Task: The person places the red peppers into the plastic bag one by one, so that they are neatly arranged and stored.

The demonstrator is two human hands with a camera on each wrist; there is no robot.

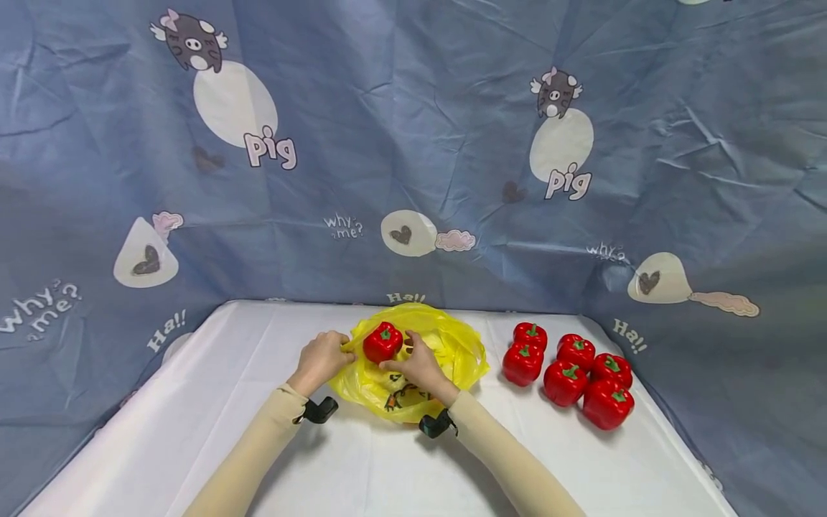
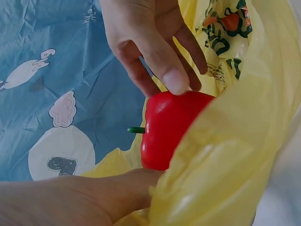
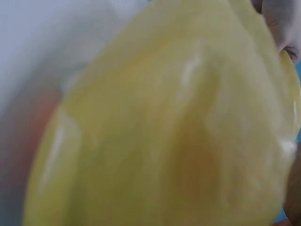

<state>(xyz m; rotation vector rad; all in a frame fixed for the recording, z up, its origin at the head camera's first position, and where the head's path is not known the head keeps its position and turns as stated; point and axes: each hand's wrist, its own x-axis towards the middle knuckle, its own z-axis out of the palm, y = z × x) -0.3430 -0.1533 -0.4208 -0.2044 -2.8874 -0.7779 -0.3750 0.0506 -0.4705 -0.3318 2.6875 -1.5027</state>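
A yellow plastic bag (image 1: 461, 348) with dark and orange print lies spread with its mouth open. My left hand (image 1: 323, 359) pinches the left part of its rim; in the left wrist view the bag's film covers some of that hand. At the mouth is a red bell pepper (image 1: 382, 343) with a green stem, also large in the left wrist view. Beside this pepper is my right hand (image 1: 423, 366), its fingers apart and the thumb tip at the pepper's surface. Blurred yellow film fills most of the right wrist view.
Several more red bell peppers (image 1: 565, 383) stand grouped right of the bag on the white-covered table (image 1: 362, 474). A blue printed cloth (image 1: 413, 143) hangs behind and along both sides. Each wrist wears a small black camera (image 1: 319, 411).
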